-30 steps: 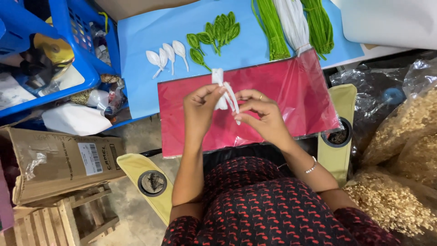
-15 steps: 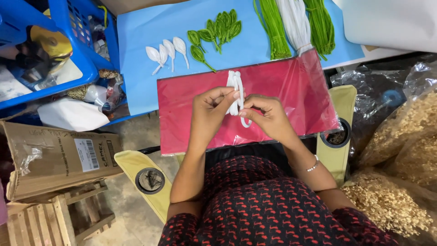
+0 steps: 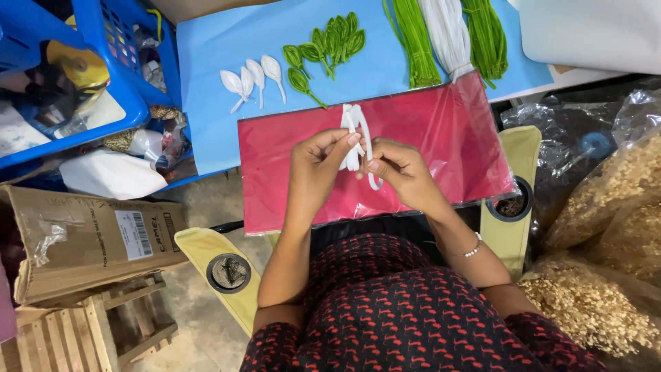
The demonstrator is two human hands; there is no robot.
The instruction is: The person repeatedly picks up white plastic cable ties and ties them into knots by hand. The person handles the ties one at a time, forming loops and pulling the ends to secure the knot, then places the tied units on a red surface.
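My left hand [image 3: 318,169] and my right hand [image 3: 401,169] meet over a red plastic-wrapped pack [image 3: 454,131] that lies across my lap. Between their fingertips they pinch a white fuzzy wire [image 3: 357,127] bent into long loops, its top end standing up and one loop hanging below my right fingers. Beyond the pack, on a light blue sheet [image 3: 206,55], lie three finished white petal shapes [image 3: 251,76] and several green leaf shapes [image 3: 327,45].
Bundles of green wire [image 3: 415,38] and white wire [image 3: 447,34] lie at the sheet's far edge. Blue baskets [image 3: 103,69] with clutter stand at the left, a cardboard box [image 3: 89,241] below them. Clear bags of tan filling [image 3: 606,227] sit at the right.
Both hands have shifted slightly right and down with the white wire. The wire's loops look longer and more closely folded than a second ago.
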